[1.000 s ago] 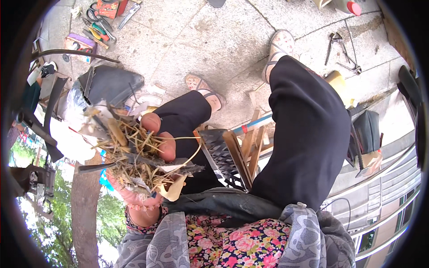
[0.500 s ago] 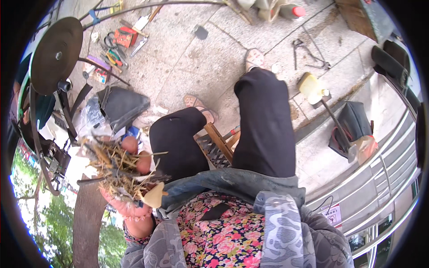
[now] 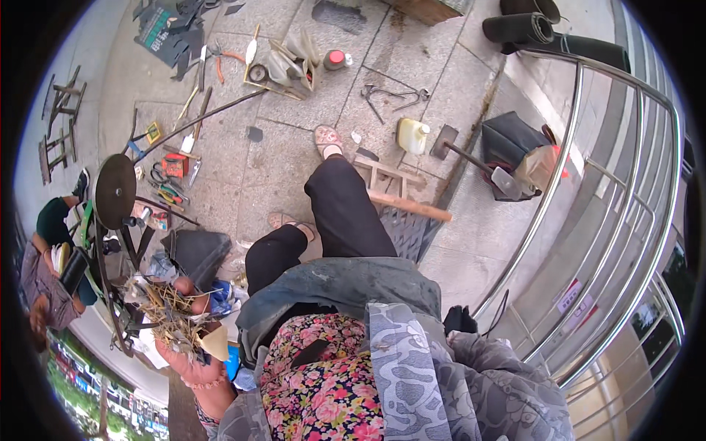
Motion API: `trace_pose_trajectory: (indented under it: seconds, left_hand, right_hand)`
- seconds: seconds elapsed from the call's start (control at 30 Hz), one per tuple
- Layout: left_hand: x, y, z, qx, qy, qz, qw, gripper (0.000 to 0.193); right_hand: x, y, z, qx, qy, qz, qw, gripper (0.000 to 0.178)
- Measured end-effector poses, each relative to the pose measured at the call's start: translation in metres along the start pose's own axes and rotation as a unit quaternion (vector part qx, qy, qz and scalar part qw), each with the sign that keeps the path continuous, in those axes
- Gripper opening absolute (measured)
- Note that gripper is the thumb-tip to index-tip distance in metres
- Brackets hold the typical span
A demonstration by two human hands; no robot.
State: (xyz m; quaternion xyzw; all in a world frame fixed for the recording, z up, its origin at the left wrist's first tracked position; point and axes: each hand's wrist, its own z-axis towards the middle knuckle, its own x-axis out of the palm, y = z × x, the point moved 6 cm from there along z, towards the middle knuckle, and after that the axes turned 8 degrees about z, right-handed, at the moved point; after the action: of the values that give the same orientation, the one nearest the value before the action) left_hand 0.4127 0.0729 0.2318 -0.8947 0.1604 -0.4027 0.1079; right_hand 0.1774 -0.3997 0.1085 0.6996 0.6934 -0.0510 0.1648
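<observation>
At lower left, my left hand [image 3: 197,303] is closed around a loose bundle of straw, twigs and scraps [image 3: 170,314]. A pale tan, flat piece [image 3: 214,342] sticks out of the bundle on the side toward my body. Straw covers much of that hand. By the grey camouflage sleeve on the right, a dark shape like a black-gloved right hand [image 3: 460,320] shows beside the jacket. Its fingers cannot be made out. Behind my legs stands a low wooden stool [image 3: 412,206] with a woven dark seat.
A hand-cranked machine with a round disc [image 3: 115,192] stands at left, a seated person [image 3: 51,279] beyond it. Pliers [image 3: 170,192], a yellowish jug [image 3: 412,137], a hammer [image 3: 444,142] and a black bag [image 3: 507,147] lie on the paving. A metal railing [image 3: 544,220] runs along the right.
My body has risen off the stool and the view has swung, showing more ground, stool and railing. My left hand still holds the straw bundle. The dark shape at right has come into view.
</observation>
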Motion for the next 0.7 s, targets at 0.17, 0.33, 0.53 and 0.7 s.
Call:
trace_pose_trajectory:
  seconds: [0.17, 0.33, 0.53, 0.7]
  left_hand:
    - [0.064, -0.001, -0.012, -0.039, 0.102, 0.035, 0.993, 0.036]
    - [0.076, 0.027, -0.042, -0.057, 0.080, 0.098, 0.990, 0.037]
    - [0.072, 0.021, -0.084, -0.076, 0.100, 0.123, 0.984, 0.039]
    - [0.050, -0.011, -0.125, -0.036, 0.084, 0.090, 0.992, 0.035]
  right_hand:
    - [0.001, -0.031, -0.025, -0.017, -0.009, 0.086, 0.996, 0.068]
    - [-0.003, -0.101, -0.045, -0.023, -0.022, 0.155, 0.987, 0.070]
    - [0.008, -0.160, -0.065, -0.039, -0.016, 0.194, 0.980, 0.072]
    - [0.008, -0.150, -0.062, -0.092, 0.012, 0.162, 0.983, 0.074]
